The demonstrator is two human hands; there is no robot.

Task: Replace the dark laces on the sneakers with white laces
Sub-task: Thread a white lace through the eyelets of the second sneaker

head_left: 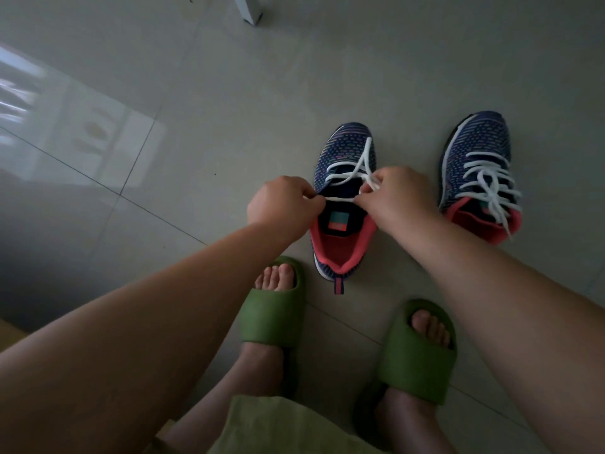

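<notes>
White lace (340, 199) runs taut over the near sneaker (343, 204) on the floor (229, 93); I see my left hand (283, 201) and right hand (397, 198) each pinching it. The other sneaker (478, 172), laced white, sits to the right. My green slippers (273, 316) are just below; a white furniture leg (250, 9) stands far off.

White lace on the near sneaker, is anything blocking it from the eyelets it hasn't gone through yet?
Nothing visible does. The left hand and right hand pinch the white lace taut across the near sneaker, whose tongue lies bare below. The eyelets themselves are too small to see.
</notes>
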